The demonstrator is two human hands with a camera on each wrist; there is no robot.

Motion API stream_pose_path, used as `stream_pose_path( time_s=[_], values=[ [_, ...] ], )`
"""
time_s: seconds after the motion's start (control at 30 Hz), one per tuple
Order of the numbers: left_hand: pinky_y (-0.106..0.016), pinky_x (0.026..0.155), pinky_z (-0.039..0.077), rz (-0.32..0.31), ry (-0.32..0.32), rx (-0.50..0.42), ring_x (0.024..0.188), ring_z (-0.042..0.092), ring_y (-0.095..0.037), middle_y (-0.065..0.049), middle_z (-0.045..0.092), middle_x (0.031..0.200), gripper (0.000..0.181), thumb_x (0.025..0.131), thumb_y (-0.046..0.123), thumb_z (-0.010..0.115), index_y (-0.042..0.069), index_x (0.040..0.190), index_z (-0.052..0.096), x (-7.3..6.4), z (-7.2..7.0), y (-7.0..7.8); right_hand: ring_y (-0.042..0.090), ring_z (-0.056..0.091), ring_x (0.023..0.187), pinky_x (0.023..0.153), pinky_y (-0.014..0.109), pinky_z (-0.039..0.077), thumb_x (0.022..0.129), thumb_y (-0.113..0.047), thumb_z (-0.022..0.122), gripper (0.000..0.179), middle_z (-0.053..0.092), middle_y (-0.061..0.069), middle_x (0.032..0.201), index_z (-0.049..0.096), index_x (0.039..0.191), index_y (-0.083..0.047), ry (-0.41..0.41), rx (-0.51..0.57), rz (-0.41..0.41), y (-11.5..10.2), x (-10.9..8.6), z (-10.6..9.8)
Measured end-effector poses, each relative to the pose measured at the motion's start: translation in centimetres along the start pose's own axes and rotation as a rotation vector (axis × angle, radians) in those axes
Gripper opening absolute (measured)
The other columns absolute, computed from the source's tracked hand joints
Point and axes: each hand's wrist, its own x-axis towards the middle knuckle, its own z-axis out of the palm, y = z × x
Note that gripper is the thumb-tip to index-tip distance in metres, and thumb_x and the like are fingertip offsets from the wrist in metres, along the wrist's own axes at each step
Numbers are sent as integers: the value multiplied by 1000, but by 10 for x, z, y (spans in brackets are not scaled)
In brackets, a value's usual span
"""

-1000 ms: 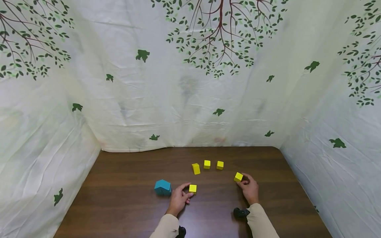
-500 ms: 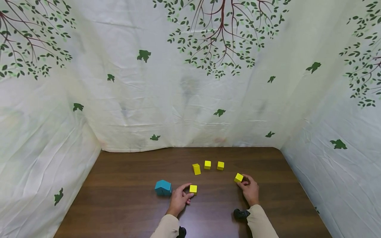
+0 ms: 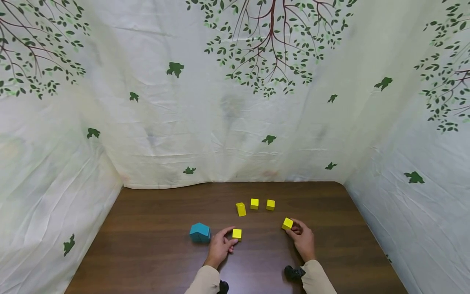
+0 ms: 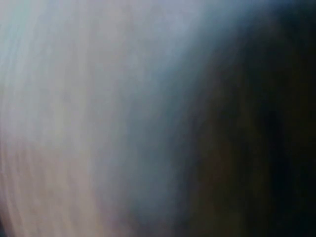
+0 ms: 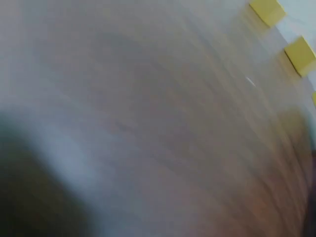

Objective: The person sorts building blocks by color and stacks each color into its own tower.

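In the head view my left hand (image 3: 219,247) holds a yellow cube (image 3: 236,234) on the table between thumb and index finger. Off to the right, the fingertips of my right hand (image 3: 304,241) pinch another yellow cube (image 3: 287,223), which looks tilted. Whether this second cube touches the tabletop I cannot tell. A blue block with a peaked top (image 3: 200,232) stands just left of my left hand. The left wrist view is too blurred to make out the fingers or the cube.
Farther back on the brown wooden table (image 3: 165,212) stand a taller-looking yellow block (image 3: 240,209) and two yellow cubes, one in the middle (image 3: 254,204) and one on its right (image 3: 270,205). A white cloth with leaf prints (image 3: 227,122) hangs behind and at both sides.
My right hand has shifted left and a little nearer to me, carrying its yellow cube along. The left hand and its cube stay in place.
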Motion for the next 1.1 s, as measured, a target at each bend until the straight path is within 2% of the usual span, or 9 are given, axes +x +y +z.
stream_pose_path(
  time_s=[0.17,0.3,0.5,0.7,0.8,1.1],
  values=[
    [-23,52,52,-9,1,11,50,54,-10,0,52,59,45,85,5,71,0,127,59,1,1,-1,18,59,83,72,20,49,81,0,75,39,65,11,96,65,119,-1,-69,54,-3,-8,-14,13],
    [-23,52,52,-12,0,-2,50,54,-9,0,52,60,45,85,5,71,0,127,59,1,1,-2,17,59,81,72,22,49,79,1,76,39,65,10,95,66,117,0,-109,80,-39,-15,-25,26],
    [-23,52,52,-10,1,-5,50,54,-10,0,52,60,44,84,5,71,0,127,59,1,1,-2,17,60,82,72,26,50,77,0,78,38,67,9,95,67,113,-1,-172,60,-105,-25,-35,48],
    [-23,52,52,-1,2,-1,50,55,-11,0,53,58,44,85,5,71,1,126,59,1,1,-3,21,61,90,76,28,51,77,-5,79,38,67,7,101,68,113,-4,-259,31,-107,-37,-41,66],
    [-23,52,52,0,7,-3,50,55,-10,0,53,58,43,85,5,71,0,126,60,1,1,-3,22,61,90,77,30,51,77,-6,79,38,67,7,102,68,114,-4,-301,17,-134,-43,-42,74],
    [-23,51,52,10,20,-1,49,54,-8,0,54,59,43,84,6,72,-1,125,60,-1,3,-2,20,61,92,82,35,50,78,-8,80,39,68,4,101,69,115,-6,-344,-25,-198,-48,-40,88]
  ],
)
